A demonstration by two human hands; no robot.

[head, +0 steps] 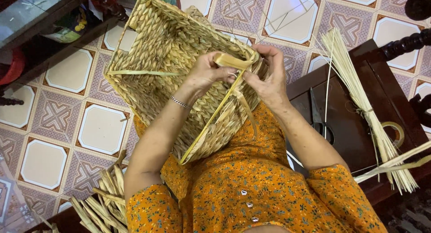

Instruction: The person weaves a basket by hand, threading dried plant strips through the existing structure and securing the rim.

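Observation:
A square woven straw basket rests on my lap, tilted away from me. My left hand presses on its rim and pinches a flat pale-yellow fibre strip. At the same corner of the rim, my right hand grips the strip's folded part. The strip's long tail runs down across the basket wall toward my orange flowered dress. A silver bracelet circles my left wrist.
A dark wooden stool at my right carries scissors, a tape roll and a tied bundle of thin pale stalks. Dried fibre strips lie at lower left. A patterned tile floor surrounds me; a dark glass-topped table stands at upper left.

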